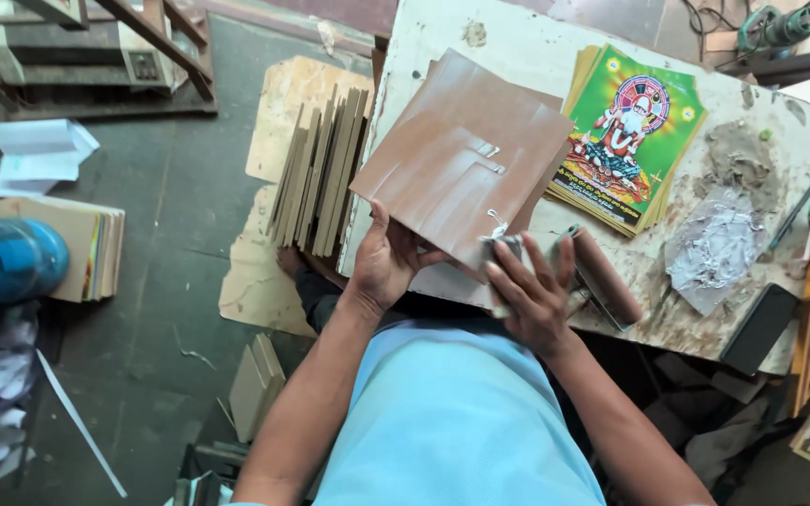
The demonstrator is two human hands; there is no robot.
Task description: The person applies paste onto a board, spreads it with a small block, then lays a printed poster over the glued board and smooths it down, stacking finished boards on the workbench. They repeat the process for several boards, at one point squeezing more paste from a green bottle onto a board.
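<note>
- Left hand point(384, 267) gripping brown board point(466, 155) by near edge.
- Right hand point(534, 298) pressing grey cloth point(502, 251) against board's corner.
- Roller point(605, 276), print stack point(628, 136) right of board.

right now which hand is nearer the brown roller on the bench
Right. The right hand lies just beside the brown roller, nearly touching its near end. The left hand holds the brown board's edge, farther off.

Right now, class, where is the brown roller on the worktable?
In the head view, the brown roller lies on the worktable just right of the right hand, below the stack of green prints.
</note>
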